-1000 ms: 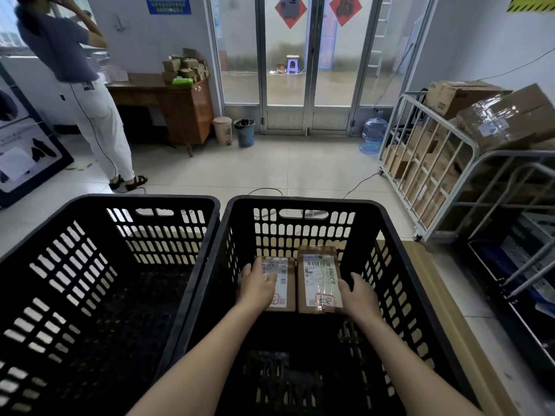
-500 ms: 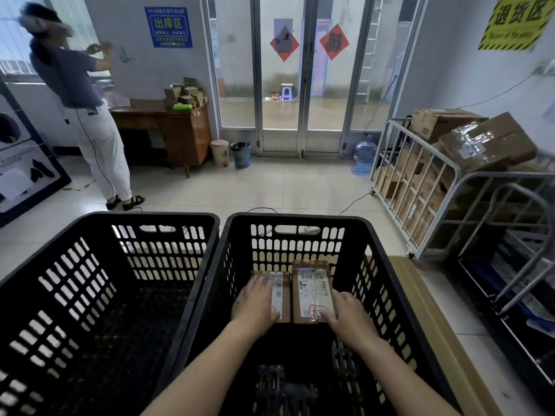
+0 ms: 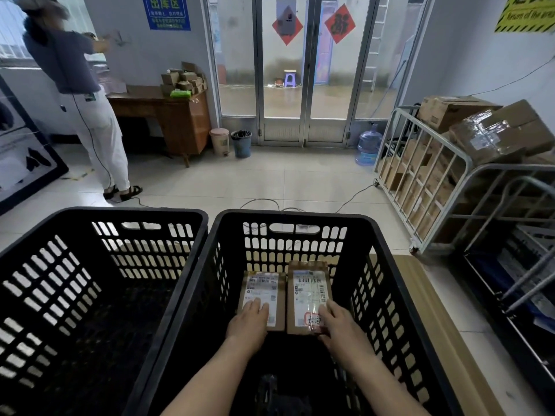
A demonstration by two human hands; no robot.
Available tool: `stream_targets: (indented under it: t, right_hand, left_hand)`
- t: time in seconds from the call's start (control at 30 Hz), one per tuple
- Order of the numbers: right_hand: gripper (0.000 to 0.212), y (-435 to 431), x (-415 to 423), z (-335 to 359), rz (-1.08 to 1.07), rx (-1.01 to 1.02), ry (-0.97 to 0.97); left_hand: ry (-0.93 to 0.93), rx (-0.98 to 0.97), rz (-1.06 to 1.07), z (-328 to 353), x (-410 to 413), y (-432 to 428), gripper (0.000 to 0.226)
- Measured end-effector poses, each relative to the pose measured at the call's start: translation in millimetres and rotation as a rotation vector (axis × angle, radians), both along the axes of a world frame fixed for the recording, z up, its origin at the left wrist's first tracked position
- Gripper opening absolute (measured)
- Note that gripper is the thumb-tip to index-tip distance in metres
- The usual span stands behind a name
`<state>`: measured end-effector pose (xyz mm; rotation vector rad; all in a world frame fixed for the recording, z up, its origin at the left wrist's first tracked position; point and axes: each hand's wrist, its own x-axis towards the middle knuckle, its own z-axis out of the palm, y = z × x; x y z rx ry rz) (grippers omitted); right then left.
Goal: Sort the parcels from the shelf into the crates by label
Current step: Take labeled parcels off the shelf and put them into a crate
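- The print on both white shipping labels is too small to read. A red-outlined handwritten mark on the right label is partly covered by fingers.
- The yellow-and-black striped wall sign (image 3: 525, 13) in the upper right corner is cut off by the frame edge.
- A dark shape on the crate floor between the forearms, at the bottom centre, cannot be identified.
- The right black slotted plastic crate (image 3: 294, 216), lower centre, holds two flat brown cardboard parcels lying side by side near its far wall.
- The left brown parcel (image 3: 262, 283) and the right brown parcel (image 3: 309, 283) lie just beside each other, labels up.
- The left hand (image 3: 249, 322) lies on the near end of the left brown parcel with its fingers laid flat on the label, resting rather than clasping.
- The right hand (image 3: 338, 325) covers the near right corner of the right brown parcel. I cannot tell whether it pinches the edge or merely rests there.
- The left black slotted plastic crate (image 3: 120, 212) stands against the right one, at lower left. Its floor is too dark to make out.
- The grey metal cage trolley (image 3: 396, 151) at right is stacked with brown cardboard boxes (image 3: 495, 130).
- Another person in white trousers (image 3: 96, 130) stands at upper left beside a brown wooden desk (image 3: 180, 118) piled with small cartons.
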<state>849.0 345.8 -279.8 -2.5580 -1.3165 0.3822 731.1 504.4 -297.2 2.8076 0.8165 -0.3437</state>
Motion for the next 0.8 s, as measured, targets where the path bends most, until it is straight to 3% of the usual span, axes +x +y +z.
stream_targets:
  t: [0.47, 0.67, 0.8]
  right_hand:
    - [0.048, -0.1, -1.8, -5.1, -0.025, 0.019, 0.012]
    - [0.054, -4.5, -8.9, 13.8, -0.045, 0.018, -0.033]
    - [0.056, -6.8, -16.3, 33.3, -0.040, 0.006, -0.072]
  left_hand:
    - [0.054, -0.002, -0.003, 2.5, 4.2, 2.2, 0.056]
    - [0.019, 0.076, 0.007, 27.9, -2.1, -1.6, 0.032]
    - [-0.035, 0.132, -0.027, 50.3, -6.5, -3.9, 0.034]
